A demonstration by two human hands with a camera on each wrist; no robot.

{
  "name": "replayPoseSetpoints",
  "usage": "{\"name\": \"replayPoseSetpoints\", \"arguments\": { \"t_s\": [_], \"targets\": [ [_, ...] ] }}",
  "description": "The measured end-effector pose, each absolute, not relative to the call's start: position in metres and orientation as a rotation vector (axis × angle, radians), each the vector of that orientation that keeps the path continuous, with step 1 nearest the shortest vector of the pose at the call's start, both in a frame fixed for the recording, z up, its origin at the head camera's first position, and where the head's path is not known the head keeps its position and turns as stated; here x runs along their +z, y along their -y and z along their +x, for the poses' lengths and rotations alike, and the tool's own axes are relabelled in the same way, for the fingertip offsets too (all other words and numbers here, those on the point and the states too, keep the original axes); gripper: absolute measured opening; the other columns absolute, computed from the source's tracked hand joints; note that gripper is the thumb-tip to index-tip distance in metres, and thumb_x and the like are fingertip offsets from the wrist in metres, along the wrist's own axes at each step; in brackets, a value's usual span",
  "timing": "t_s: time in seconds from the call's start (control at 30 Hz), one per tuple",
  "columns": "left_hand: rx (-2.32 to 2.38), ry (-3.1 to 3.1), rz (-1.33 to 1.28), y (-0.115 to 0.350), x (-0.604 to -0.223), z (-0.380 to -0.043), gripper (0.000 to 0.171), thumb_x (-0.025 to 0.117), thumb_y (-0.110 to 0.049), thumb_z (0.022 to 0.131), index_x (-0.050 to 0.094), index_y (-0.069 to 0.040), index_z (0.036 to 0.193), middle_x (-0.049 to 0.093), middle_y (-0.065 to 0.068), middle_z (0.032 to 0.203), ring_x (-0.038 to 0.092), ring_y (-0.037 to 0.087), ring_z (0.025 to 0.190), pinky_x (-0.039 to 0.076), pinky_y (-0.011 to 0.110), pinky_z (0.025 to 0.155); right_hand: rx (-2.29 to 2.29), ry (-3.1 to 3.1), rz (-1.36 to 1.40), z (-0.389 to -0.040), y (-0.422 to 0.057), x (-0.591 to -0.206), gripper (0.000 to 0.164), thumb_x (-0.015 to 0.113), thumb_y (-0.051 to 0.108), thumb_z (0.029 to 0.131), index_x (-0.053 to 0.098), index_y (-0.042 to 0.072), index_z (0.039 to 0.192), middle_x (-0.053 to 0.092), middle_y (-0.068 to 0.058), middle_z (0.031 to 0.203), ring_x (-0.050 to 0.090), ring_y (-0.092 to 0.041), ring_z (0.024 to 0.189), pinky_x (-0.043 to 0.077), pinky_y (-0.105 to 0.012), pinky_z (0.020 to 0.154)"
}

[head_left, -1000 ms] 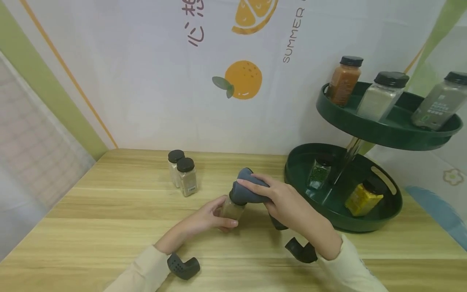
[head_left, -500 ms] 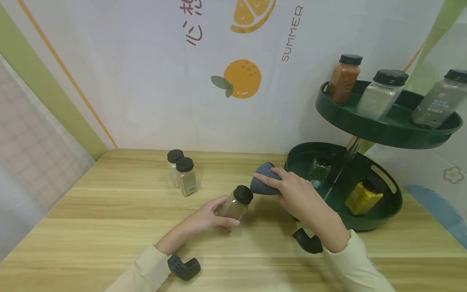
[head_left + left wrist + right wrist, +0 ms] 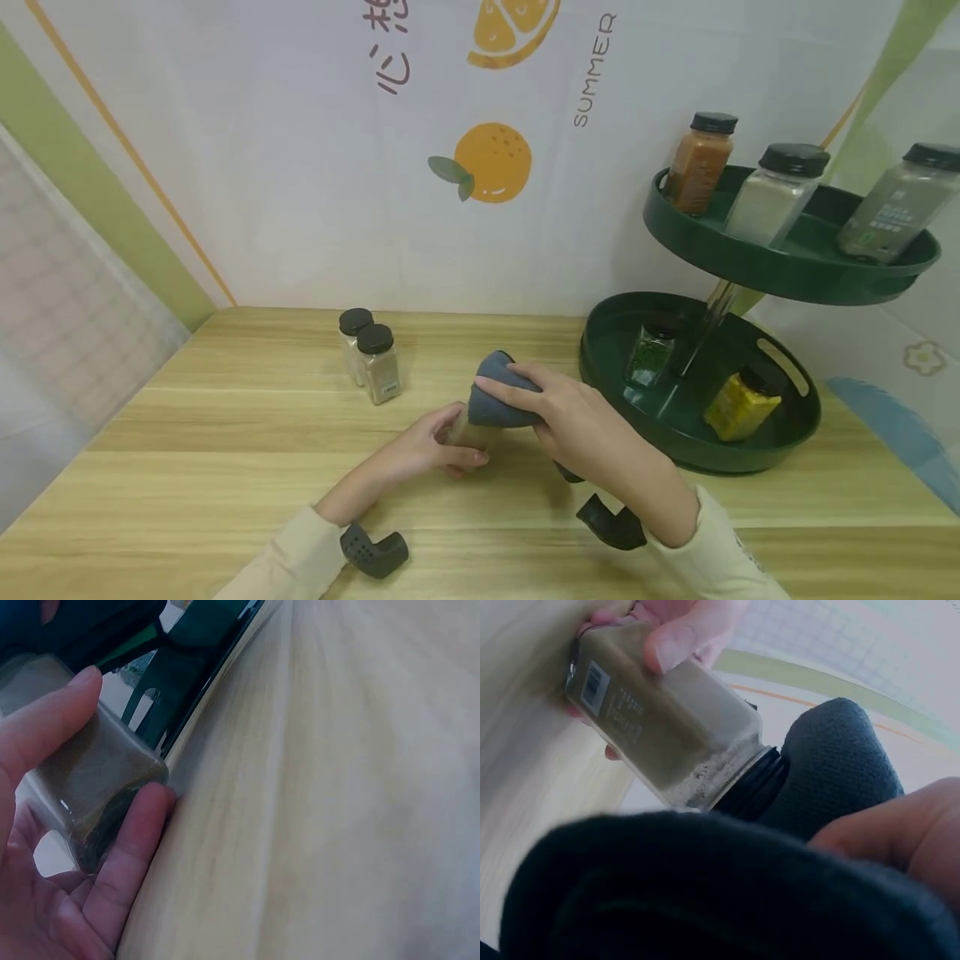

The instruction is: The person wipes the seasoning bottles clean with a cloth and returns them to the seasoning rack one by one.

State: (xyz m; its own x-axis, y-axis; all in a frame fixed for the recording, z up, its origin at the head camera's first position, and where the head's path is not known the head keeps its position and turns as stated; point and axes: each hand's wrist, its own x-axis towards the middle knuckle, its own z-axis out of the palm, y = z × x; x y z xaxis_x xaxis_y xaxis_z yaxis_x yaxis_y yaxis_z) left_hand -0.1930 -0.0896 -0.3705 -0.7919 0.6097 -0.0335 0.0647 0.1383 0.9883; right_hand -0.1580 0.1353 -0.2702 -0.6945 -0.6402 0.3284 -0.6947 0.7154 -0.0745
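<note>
My left hand (image 3: 422,451) grips a clear spice jar (image 3: 664,716) of brownish powder round its body, tilted just above or on the table; I cannot tell which. Thumb and fingers wrap the jar's lower part (image 3: 90,765) in the left wrist view. A blue-grey cloth (image 3: 491,404) is bunched in my right hand (image 3: 573,421), pinched between thumb and fingers. The cloth covers the jar's black lid in the head view. From the right wrist, the black lid (image 3: 751,784) shows partly, with the cloth touching it.
Two black-lidded spice jars (image 3: 380,367) stand at the back left of the wooden table (image 3: 225,467). At right, a green two-tier rack (image 3: 787,279) carries three jars above. Its lower tray (image 3: 697,454) holds a green-flecked jar (image 3: 649,357) and a yellow one (image 3: 742,407).
The right hand drew the cloth off the lid to the right half a second ago, baring it. Now the cloth is back over the lid. The left hand keeps its hold on the jar.
</note>
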Motion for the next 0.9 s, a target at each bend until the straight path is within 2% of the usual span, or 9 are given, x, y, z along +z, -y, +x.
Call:
{"name": "replayPoseSetpoints", "arguments": {
  "t_s": [0.37,0.6,0.9],
  "targets": [
    [1.694,-2.001,0.631,0.088,-0.372,-0.194,0.05,0.068,-0.022,0.084,0.046,-0.012,0.129,0.061,0.011,0.113,0.062,0.022,0.1,0.054,0.037,0.078,0.485,2.783,1.015,-0.163,-0.139,-0.271,0.077,0.057,-0.013,0.076,0.046,0.033,0.136,0.051,-0.01,0.133,0.058,-0.03,0.11,0.053,-0.04,0.084],
    [1.698,-1.999,0.591,0.089,-0.371,-0.192,0.054,0.069,-0.024,0.083,0.045,-0.013,0.131,0.059,0.011,0.114,0.061,0.021,0.099,0.054,0.037,0.078,0.598,2.792,1.047,-0.169,-0.142,-0.274,0.082,0.053,-0.019,0.072,0.045,0.03,0.138,0.052,-0.013,0.132,0.056,-0.034,0.113,0.049,-0.036,0.077],
    [1.693,-2.013,0.576,0.087,-0.37,-0.191,0.051,0.071,-0.023,0.082,0.049,-0.012,0.127,0.06,0.01,0.112,0.06,0.02,0.098,0.054,0.036,0.078,0.716,2.765,1.075,-0.175,-0.148,-0.274,0.077,0.054,-0.02,0.073,0.047,0.023,0.137,0.055,-0.011,0.129,0.058,-0.03,0.111,0.047,-0.031,0.075]
  ]
}}
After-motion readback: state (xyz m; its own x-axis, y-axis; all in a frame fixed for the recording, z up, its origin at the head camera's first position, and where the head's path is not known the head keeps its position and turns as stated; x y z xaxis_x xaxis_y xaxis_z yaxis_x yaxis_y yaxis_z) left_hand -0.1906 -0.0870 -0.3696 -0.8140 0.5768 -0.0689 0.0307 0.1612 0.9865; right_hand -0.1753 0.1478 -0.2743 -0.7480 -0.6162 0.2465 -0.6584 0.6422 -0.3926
